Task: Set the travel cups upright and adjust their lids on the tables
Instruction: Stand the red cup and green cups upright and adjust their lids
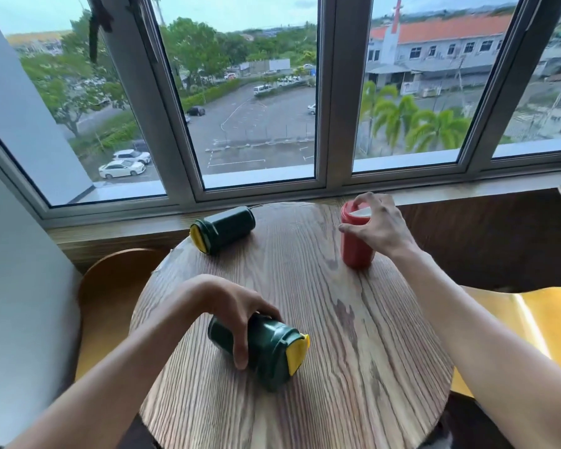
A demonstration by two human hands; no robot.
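Lying on its side near the front of the round worktop [353, 319], the near green cup [259, 350] points its yellow lid [298, 353] to the right; the left hand [234, 309] wraps over its body, fingers [240, 354] closed around it; the red cup [357, 238] stands upright far right, the right hand [374, 222] pinching its lid; a second green cup [222, 229] lies untouched well beyond, nearer the left hand.

Soft window [259, 92] daylight, wide-angle edge distortion
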